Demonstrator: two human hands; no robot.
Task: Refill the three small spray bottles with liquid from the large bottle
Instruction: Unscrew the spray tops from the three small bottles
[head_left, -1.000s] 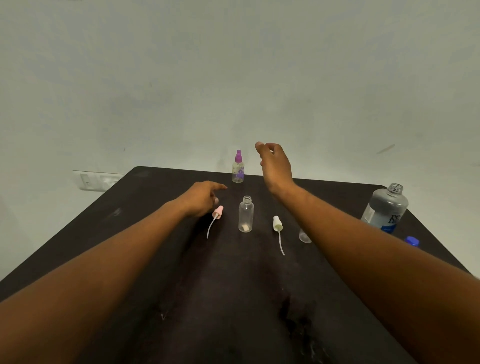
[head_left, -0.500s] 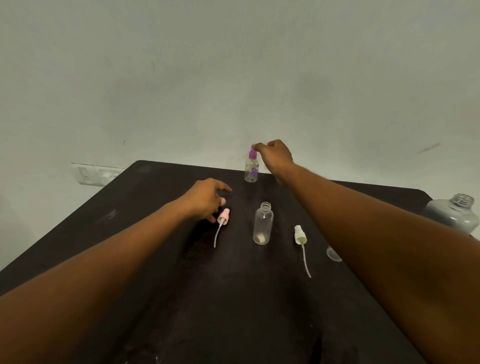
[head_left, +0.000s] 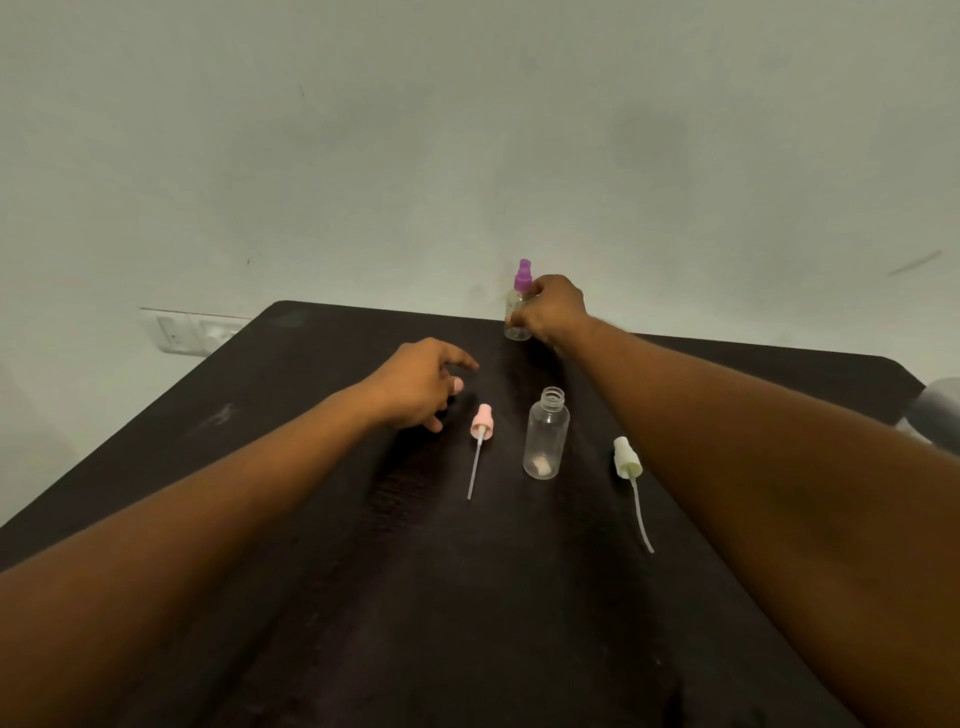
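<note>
My right hand (head_left: 550, 312) grips a small clear spray bottle with a purple top (head_left: 521, 296) at the far edge of the dark table (head_left: 311, 571). An uncapped clear small bottle (head_left: 545, 434) stands upright mid-table. To its left lies a pink spray head with its tube (head_left: 479, 439); to its right lies a pale green spray head with its tube (head_left: 629, 475). My left hand (head_left: 421, 384) hovers just left of the pink head, fingers loosely curled, holding nothing. The large grey bottle (head_left: 940, 415) shows only partly at the right edge.
A white wall socket plate (head_left: 187, 330) sits on the wall beyond the table's left far corner. The pale wall stands close behind the table's far edge.
My right hand came down from the purple top and closed around the bottle's body. The view shifted left, pushing the large bottle almost out of frame. My left hand barely moved.
</note>
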